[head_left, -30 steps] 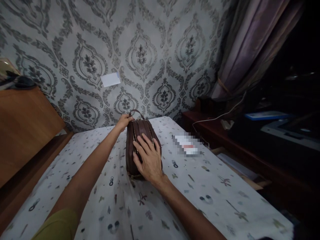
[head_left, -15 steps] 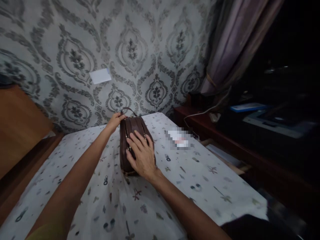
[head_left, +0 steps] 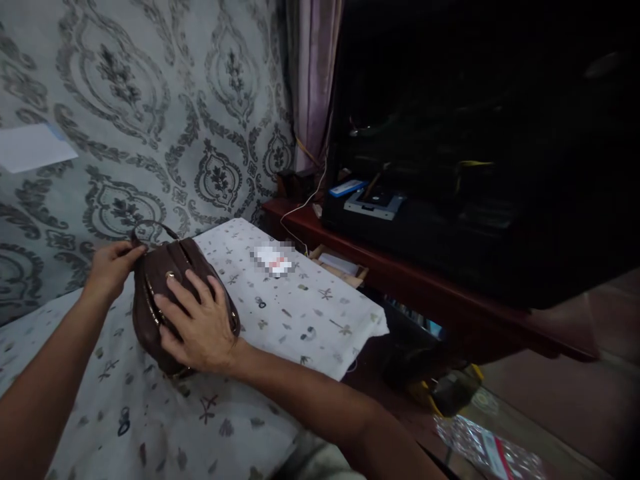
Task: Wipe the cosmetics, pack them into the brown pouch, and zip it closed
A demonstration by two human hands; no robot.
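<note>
A dark brown handbag with gold-coloured zips lies on a white patterned cloth. Its thin carry handle arches up at the far end. My left hand is closed at that far left corner, thumb and fingers pinched on the bag near the base of the handle; exactly which part they grip is hard to make out. Spread flat across the bag's upper side, my right hand presses on it with fingers apart, close to a small gold-coloured fitting.
A blurred-out white item lies on the cloth. On the right stands a dark red desk with a white cable, a half-open drawer and a large dark screen. Clear plastic packaging lies low at right.
My view has swung right, so the handbag and both hands appear farther left and more of the desk shows. The bag looks nearer and wider. Both hands stay on it.
</note>
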